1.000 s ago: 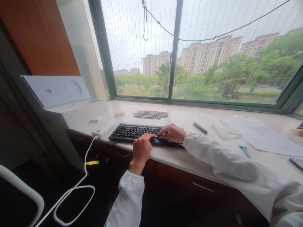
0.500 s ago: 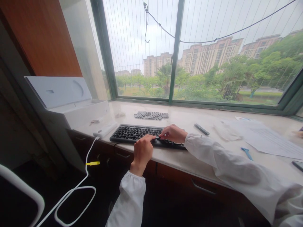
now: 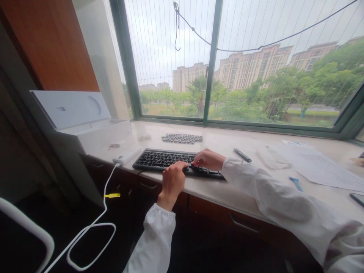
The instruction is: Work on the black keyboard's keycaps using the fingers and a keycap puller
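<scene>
A black keyboard (image 3: 159,157) lies along the front of the white counter, many of its key positions showing bare sockets. My left hand (image 3: 173,182) is closed, with its thumb and curled fingertips on the keyboard's front edge. From the right, my right hand (image 3: 209,160) reaches over the keyboard, thumb and fingers pinched close to the left fingertips. Something small and dark is between the two hands, too small to name. Behind the keyboard, loose dark keycaps (image 3: 182,138) are laid out in rows.
An open white box (image 3: 105,132) stands at the left, near a white cable (image 3: 105,189) with a yellow tag. To the right lie a dark stick-shaped object (image 3: 242,154), a small blue tool (image 3: 296,184), a clear plastic bag (image 3: 273,158) and printed papers (image 3: 327,167).
Both hands hold nearly the same place on the keyboard, their fingers shifting only slightly. The whole view has moved a little.
</scene>
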`<control>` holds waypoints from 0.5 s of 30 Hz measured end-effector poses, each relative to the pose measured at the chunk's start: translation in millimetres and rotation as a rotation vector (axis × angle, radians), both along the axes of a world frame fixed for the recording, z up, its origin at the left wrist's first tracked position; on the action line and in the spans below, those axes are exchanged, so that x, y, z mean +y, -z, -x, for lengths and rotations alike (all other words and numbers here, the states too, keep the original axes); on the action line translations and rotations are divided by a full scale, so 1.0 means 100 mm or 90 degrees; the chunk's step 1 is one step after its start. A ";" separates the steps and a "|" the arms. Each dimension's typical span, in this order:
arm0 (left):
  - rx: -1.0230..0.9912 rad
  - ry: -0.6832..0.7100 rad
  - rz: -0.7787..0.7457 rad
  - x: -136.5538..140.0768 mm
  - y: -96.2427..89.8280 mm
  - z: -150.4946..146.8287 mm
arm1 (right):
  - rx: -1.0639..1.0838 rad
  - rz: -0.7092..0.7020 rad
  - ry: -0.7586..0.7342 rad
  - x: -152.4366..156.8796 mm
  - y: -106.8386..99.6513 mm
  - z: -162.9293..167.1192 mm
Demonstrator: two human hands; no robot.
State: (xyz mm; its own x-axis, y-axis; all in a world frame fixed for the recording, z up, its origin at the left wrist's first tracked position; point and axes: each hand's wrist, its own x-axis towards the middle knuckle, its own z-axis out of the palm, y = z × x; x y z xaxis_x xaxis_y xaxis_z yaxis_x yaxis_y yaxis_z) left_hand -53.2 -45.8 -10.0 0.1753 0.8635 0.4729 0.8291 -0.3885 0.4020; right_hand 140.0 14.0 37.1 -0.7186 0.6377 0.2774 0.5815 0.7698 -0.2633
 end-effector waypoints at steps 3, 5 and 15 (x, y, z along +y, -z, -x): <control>0.000 0.007 -0.014 -0.01 -0.01 0.00 | -0.001 0.005 -0.001 -0.01 -0.01 0.01; 0.002 0.014 -0.020 -0.01 -0.01 0.00 | -0.004 0.003 0.006 -0.01 0.00 0.02; 0.042 -0.007 0.016 0.02 -0.04 -0.03 | -0.009 -0.015 0.017 -0.04 0.03 0.04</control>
